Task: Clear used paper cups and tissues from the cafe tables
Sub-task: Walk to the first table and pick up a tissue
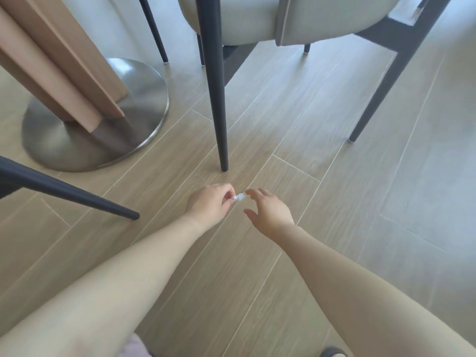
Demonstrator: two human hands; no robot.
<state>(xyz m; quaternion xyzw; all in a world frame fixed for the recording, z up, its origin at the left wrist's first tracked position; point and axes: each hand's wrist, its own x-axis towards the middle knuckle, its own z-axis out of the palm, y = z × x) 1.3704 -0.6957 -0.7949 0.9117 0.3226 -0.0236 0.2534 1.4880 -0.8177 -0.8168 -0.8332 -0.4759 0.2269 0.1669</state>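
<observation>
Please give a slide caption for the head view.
Left hand pinches a small white scrap; right hand open beside it.

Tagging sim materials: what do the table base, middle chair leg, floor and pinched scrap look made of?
Table base: brushed metal, satin; soft reflections, bright rim.
Chair leg: matte black, probably coated metal; smooth taper, no grain.
Floor: wood-look planks, tile or laminate; grain print, pale joints.
Scrap in left hand: white, crumpled, likely tissue; too small for certainty.
</observation>
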